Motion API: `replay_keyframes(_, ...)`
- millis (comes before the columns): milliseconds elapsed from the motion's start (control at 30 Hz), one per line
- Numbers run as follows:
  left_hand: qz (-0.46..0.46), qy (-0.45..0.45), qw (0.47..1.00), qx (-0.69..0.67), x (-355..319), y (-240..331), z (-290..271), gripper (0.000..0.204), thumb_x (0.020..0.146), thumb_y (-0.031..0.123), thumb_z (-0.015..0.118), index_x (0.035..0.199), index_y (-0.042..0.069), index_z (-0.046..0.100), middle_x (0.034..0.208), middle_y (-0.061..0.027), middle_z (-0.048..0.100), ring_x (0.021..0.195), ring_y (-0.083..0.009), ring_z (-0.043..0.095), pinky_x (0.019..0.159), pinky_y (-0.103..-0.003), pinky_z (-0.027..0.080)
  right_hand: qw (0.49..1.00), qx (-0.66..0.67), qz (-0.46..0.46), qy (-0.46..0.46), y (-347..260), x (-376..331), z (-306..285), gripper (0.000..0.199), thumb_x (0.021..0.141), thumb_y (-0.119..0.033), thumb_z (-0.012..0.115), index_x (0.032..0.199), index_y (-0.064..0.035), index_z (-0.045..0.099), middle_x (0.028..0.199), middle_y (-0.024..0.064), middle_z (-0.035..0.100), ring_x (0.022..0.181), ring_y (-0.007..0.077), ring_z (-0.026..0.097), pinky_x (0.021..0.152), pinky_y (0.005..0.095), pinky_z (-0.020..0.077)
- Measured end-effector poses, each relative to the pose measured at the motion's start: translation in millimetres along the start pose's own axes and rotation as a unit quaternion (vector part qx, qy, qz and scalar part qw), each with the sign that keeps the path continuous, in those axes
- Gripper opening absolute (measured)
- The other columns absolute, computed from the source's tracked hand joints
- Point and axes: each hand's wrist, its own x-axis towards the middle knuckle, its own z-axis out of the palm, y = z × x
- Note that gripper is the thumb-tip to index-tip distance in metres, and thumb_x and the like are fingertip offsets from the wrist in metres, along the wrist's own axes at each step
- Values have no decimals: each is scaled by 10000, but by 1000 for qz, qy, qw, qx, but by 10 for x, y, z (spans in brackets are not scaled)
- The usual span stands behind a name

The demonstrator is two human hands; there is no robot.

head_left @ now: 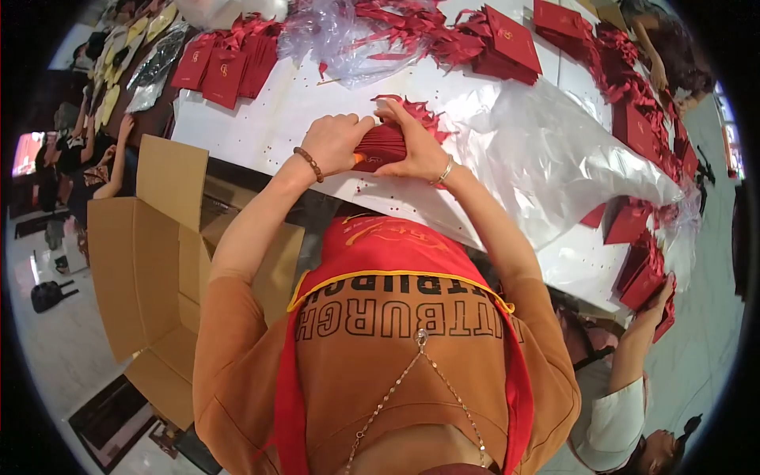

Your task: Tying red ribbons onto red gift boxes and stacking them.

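Between my two hands, at the near edge of the white table [237, 127], is a thick stack of small red gift bags [383, 148] with red ribbons [427, 117] spilling out behind it. My left hand [336, 142] grips the stack's left side, its fingers curled. A small orange bit [359, 158] shows by those fingers; its kind is unclear. My right hand [418, 148] wraps the right side, thumb at the near face and fingers over the far end. A beaded bracelet is on my left wrist, a bangle on my right.
More red bag stacks lie at the back left [224, 75], the back [511, 47] and along the right [636, 134]. Clear plastic sheeting [546, 150] covers the table's right part. An open cardboard box [150, 261] stands at left. A co-worker's hand [663, 297] touches bags at lower right.
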Motion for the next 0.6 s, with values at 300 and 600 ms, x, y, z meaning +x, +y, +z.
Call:
replay_keyframes(300,-5,-3,982,-191,-52,-256,-157,612,759,411,594,1260,132,381,1093,-159,537,945,-303,558,801,-410,447,989,49,128,55,303,-43,235,624,594,-125,759,1109,-49,416,975,118,520,878,234,531,771,321,434)
replay_keyframes(600,-132,280,541,-782,-185,-330,676,865,781,718,122,1390,104,140,1353,-162,319,1063,-199,481,918,-315,371,992,23,58,106,353,-27,367,686,553,-171,797,1094,-35,397,1016,151,454,983,312,467,857,368,388)
